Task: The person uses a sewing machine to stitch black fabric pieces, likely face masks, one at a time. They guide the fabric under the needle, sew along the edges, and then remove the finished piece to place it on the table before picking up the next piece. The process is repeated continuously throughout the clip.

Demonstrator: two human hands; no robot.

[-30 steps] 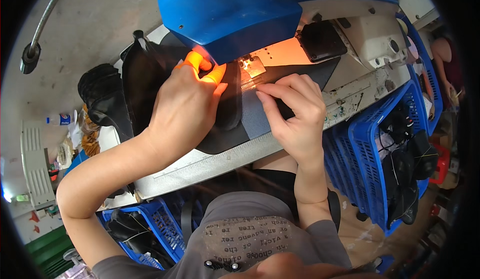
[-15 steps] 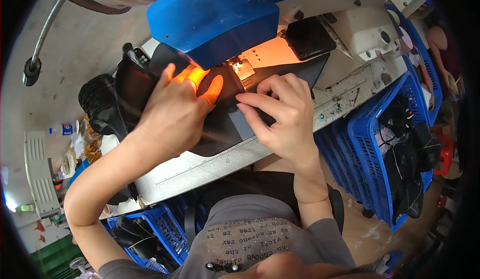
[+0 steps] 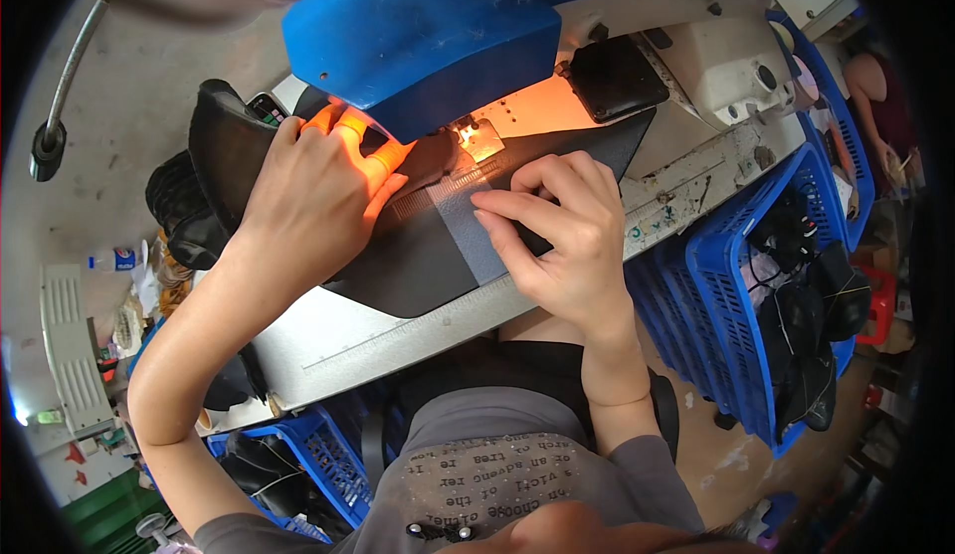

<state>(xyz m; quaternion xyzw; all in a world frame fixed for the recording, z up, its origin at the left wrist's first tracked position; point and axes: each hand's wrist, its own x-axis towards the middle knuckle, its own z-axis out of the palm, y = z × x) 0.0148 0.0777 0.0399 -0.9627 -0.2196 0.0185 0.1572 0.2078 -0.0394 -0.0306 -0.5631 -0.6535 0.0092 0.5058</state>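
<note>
1. head view: dk sheet piece (image 3: 403,271) lies flat on the bench (image 3: 363,355), its upper part by the lit metal plate (image 3: 484,142) under the blue machine head (image 3: 423,52); lower corner reaches twd the near edge.
2. l hand (image 3: 318,181) on the left of the work, fingers spread & pointing down onto dk material, tips lit orange; can't tell if it grips or only presses.
3. r hand (image 3: 572,231) at the sheet's right side, thumb & index tips close tog. beside the grey-blue patch (image 3: 466,238), other fingers curled; can't tell if it pinches anything.
4. ribbed strip (image 3: 430,198) runs across the sheet btwn the hands, upper end near the plate.
5. progress, my judgement: prob. mid-job. sheet's in place at the machine, strip's laid along it; piece not yet off the bench. how much is stitched = can't tell, too small.
6. blk pieces (image 3: 177,216) piled left of the l hand; done or waiting, unclear.
</note>
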